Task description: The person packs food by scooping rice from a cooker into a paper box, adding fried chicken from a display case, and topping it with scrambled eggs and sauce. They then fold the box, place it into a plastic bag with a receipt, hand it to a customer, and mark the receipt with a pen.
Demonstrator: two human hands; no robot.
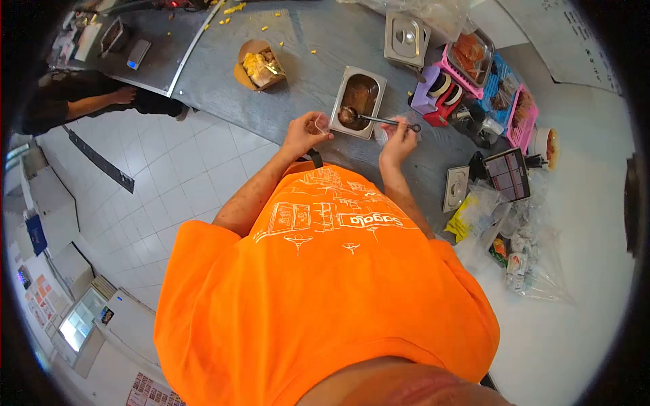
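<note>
One steel pan point(341, 95) by the bench's point(318, 34) near edge, between carton point(273, 82) and purple tape dispenser point(424, 101).
Right hand point(399, 143) grips a ladle point(374, 120); left hand's point(305, 137) fingers curl narrowly, contents unclear.

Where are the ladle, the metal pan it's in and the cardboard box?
Ladle point(378, 120), head view: on its handle.
Metal pan point(381, 93), head view: on its rim.
Cardboard box point(254, 47), head view: on its far wall.

Left forearm point(261, 184): extended forward, angled inward | left hand point(307, 137): fingers bent, grip unclear | right forearm point(405, 193): extended forward, slanting slightly inward | right hand point(399, 144): fingers curled, gripping | hands apart, nearly level with each other
</note>
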